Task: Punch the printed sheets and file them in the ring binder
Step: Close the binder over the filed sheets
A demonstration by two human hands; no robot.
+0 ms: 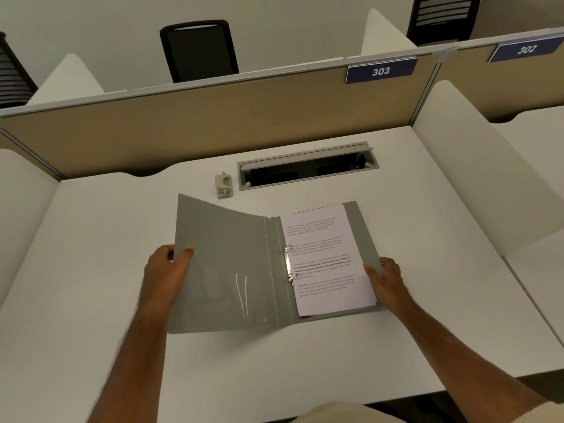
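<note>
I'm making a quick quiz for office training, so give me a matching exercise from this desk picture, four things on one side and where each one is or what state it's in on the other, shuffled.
Things:
1. hole punch
2. printed sheets
3. left hand
4. right hand

Places or states:
A. threaded on the rings of the ring binder
B. gripping the binder's raised front cover
C. standing alone behind the binder
D. at the sheets' outer edge

Pairs: 1-C, 2-A, 3-B, 4-D

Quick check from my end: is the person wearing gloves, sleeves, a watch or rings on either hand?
No gloves: the left hand and right hand are bare. Both forearms are uncovered to the frame edge, with no watch or wristband. No rings are visible.
</note>
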